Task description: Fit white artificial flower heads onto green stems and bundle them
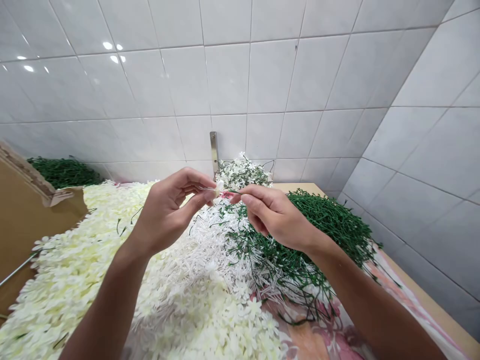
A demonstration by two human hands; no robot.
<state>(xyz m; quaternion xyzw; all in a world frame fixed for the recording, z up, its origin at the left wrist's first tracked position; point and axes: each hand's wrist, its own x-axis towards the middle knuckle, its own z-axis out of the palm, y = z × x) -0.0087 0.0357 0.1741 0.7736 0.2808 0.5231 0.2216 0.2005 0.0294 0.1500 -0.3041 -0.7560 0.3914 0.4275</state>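
Note:
My left hand point(168, 212) pinches a small white artificial flower point(216, 189) between thumb and fingertips. My right hand point(273, 215) grips a thin green wire stem point(234, 191) by its fine end, and that end meets the flower. Below my hands lies a heap of white plastic stems and blossoms point(213, 245). A mound of green stems point(326, 220) spreads under my right hand. Cream artificial blossoms point(75, 285) cover the area to the left. A bunch of white flowers on green stems point(242, 172) sits beyond my hands.
White tiled walls point(225, 75) close off the far side and the right. A metal bracket point(214, 152) is fixed to the tiles. A dark green pile point(63, 172) and brown cardboard point(22, 215) lie at the left. Floral cloth point(318, 335) covers the wooden table point(296, 187).

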